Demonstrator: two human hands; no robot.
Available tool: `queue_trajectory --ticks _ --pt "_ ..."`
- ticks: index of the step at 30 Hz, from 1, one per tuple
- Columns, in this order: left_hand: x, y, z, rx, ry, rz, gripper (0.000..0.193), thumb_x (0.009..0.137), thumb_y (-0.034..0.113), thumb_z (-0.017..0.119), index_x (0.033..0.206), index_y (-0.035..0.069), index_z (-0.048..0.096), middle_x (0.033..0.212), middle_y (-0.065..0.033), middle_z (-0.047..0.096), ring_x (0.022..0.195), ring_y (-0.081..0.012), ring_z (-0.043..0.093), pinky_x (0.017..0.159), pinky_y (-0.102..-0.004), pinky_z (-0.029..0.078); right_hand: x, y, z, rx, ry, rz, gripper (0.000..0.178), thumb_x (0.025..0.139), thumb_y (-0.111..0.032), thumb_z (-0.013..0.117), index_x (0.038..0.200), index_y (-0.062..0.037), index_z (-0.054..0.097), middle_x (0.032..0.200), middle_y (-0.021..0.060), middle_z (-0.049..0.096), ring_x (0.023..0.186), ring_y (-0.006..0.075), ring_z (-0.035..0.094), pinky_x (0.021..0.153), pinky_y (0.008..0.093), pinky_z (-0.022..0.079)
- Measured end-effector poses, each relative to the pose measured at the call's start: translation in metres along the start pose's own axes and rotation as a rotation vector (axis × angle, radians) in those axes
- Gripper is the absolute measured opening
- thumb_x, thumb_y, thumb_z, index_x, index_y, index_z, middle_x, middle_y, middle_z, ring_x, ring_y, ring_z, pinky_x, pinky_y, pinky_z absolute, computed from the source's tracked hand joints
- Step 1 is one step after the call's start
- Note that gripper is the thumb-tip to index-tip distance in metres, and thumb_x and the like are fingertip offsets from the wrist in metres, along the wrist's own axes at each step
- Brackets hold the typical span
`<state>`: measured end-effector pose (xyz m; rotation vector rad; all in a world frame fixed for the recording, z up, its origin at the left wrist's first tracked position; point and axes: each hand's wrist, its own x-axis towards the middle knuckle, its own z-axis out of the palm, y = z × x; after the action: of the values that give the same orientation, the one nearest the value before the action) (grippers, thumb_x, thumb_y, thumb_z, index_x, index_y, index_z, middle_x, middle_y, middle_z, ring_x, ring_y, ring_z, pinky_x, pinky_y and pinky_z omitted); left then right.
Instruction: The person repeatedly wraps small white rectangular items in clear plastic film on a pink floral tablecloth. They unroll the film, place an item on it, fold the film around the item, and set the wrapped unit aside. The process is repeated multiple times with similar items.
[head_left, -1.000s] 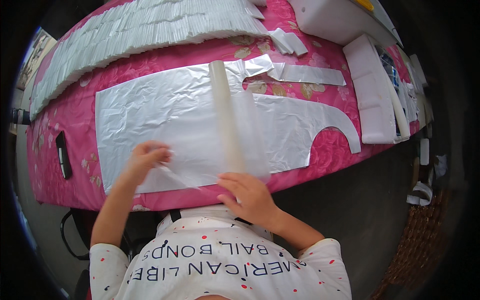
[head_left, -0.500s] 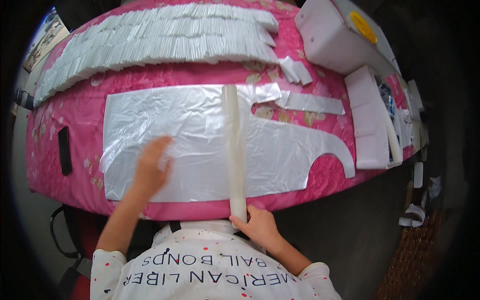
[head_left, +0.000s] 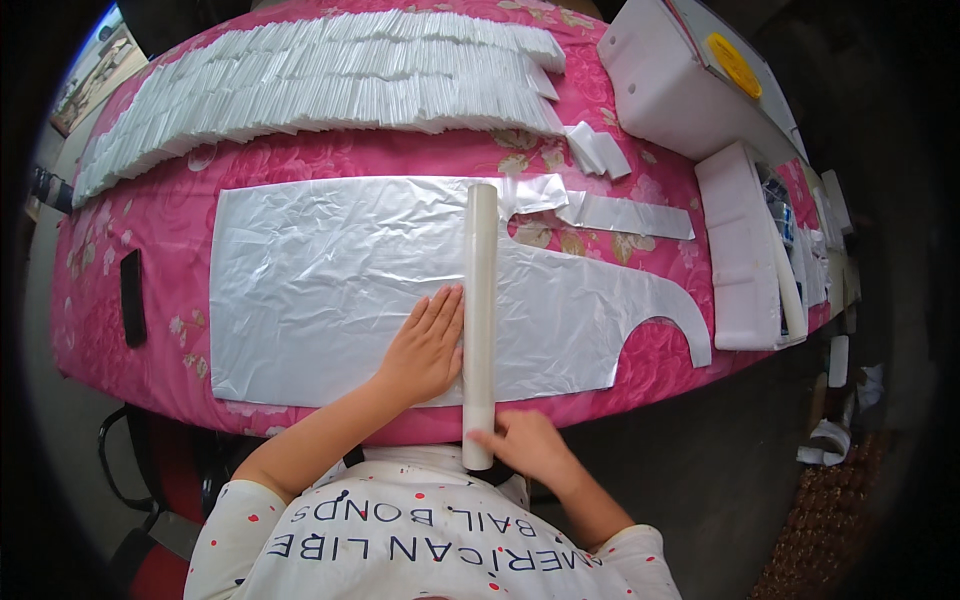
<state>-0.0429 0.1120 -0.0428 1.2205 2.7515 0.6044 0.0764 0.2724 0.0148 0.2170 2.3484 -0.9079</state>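
Observation:
A silvery-white plastic apron (head_left: 320,280) lies spread on the table, its large curved cutouts toward the right end. Across it, from far side to near edge, lies a long pale tube (head_left: 480,290), its near end jutting past the table edge. My left hand (head_left: 425,345) rests flat on the apron just left of the tube, fingers stretched and pointing away from me. At the tube's near end is my right hand (head_left: 530,445), thumb over the tube and fingers curled at its right side; the fingertips are partly hidden.
Rows of folded white plastic packets (head_left: 330,75) fill the far side of the pink floral tablecloth (head_left: 370,155). A black phone (head_left: 132,298) lies at left. White foam boxes (head_left: 735,250) stand at right, a yellow round object (head_left: 734,65) above them. A folded plastic strip (head_left: 630,214) lies beyond the apron.
My left hand has moved right across the apron and come to rest flat beside the tube. The tube now lies straighter, slightly further right, and its near end is closer to me.

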Motion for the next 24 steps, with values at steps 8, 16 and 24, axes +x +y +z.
queue_trajectory --ticks 8,16,24 --pt "0.001 0.001 0.006 0.055 0.002 -0.014 0.062 0.083 0.025 0.036 0.135 -0.009 0.027 0.144 -0.0224 0.023 0.136 -0.0321 0.018 0.111 -0.0421 0.009 0.122 -0.032 -0.076 0.153 0.344 -0.044 0.055 0.082 -0.050 0.054 0.077 0.0037 0.066 0.069 0.0191 0.063 0.067 0.0325 0.063 0.064 0.0386 0.048" --pt "0.003 0.005 0.003 0.046 0.002 -0.016 0.062 0.082 0.024 0.037 0.134 -0.009 0.029 0.143 -0.0229 0.024 0.136 -0.0317 0.019 0.111 -0.0424 0.011 0.233 -0.004 -0.110 1.584 0.402 -0.387 0.028 0.090 -0.026 0.052 0.099 0.0003 0.056 0.090 0.0090 0.064 0.081 0.0214 0.063 0.069 0.0278 0.050" --pt "0.002 0.004 0.006 0.042 -0.002 -0.022 0.062 0.082 0.023 0.036 0.134 -0.010 0.027 0.144 -0.0222 0.023 0.136 -0.0318 0.018 0.111 -0.0416 0.009 0.183 0.086 -0.254 1.825 0.721 -0.671 0.027 0.093 -0.021 0.047 0.114 -0.0041 0.049 0.117 0.0139 0.055 0.107 0.0289 0.053 0.089 0.0436 0.047"
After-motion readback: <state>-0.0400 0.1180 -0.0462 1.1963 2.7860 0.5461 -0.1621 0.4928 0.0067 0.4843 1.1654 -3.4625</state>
